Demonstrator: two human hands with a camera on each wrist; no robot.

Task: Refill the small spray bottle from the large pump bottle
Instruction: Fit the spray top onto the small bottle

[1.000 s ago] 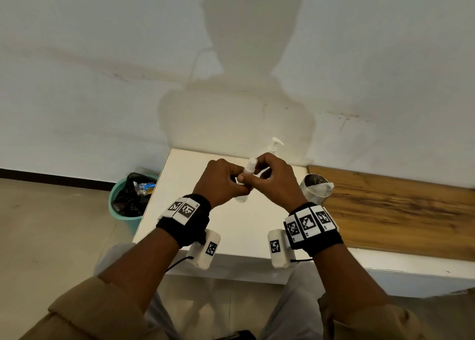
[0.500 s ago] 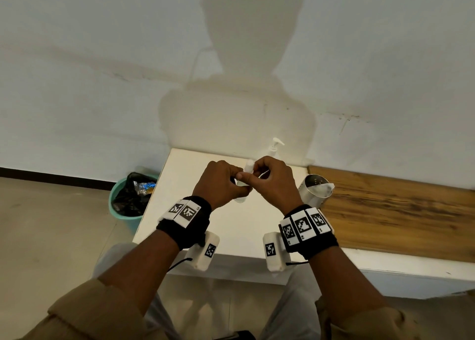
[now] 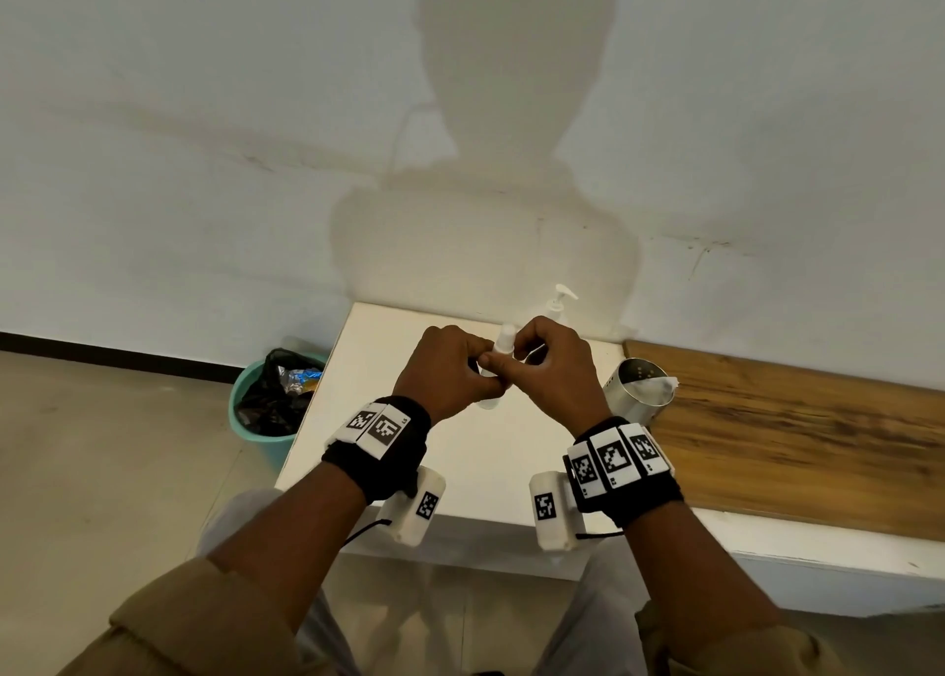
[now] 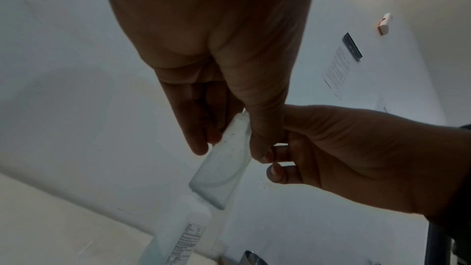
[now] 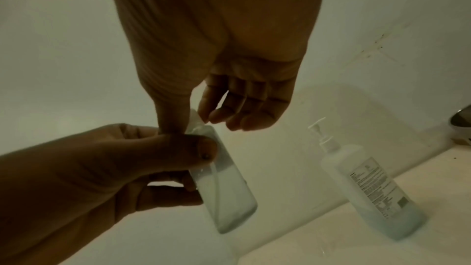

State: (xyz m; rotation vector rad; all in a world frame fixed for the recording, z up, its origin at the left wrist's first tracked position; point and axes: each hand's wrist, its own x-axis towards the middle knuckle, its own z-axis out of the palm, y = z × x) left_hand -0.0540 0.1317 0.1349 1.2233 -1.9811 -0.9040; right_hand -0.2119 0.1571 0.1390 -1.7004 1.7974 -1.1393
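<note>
Small translucent plastic spray bottle [image 5: 224, 184] held in the air above the white surface [image 3: 491, 450], tilted, neck uppermost, between both hands. Partly filled with pale liquid, level visible through the wall in the right wrist view.

Left hand [image 3: 445, 368]: fingers [image 5: 193, 148] curled round the upper body of the bottle, thumb pressed on the shoulder. Purpose, as judged: to brace the body against rotation.

Right hand [image 3: 555, 368]: thumb and forefinger pinched narrow on the white spray cap [image 3: 503, 340] at the neck; remaining fingers [image 5: 242, 116] loosely curled, clear of the bottle. Purpose, as judged: to turn the cap on its thread. Direction of turn, loosening or tightening, not determinable.

Large white plastic pump bottle [image 5: 367, 188] upright on the surface near the wall, just behind the hands, untouched, pump head fitted, printed label facing the right wrist camera. Placed within easy reach for the transfer.

Round metal cup [image 3: 636, 386] on the surface to the right of the hands. Teal bin with black liner [image 3: 271, 404] on the floor at the left.
</note>
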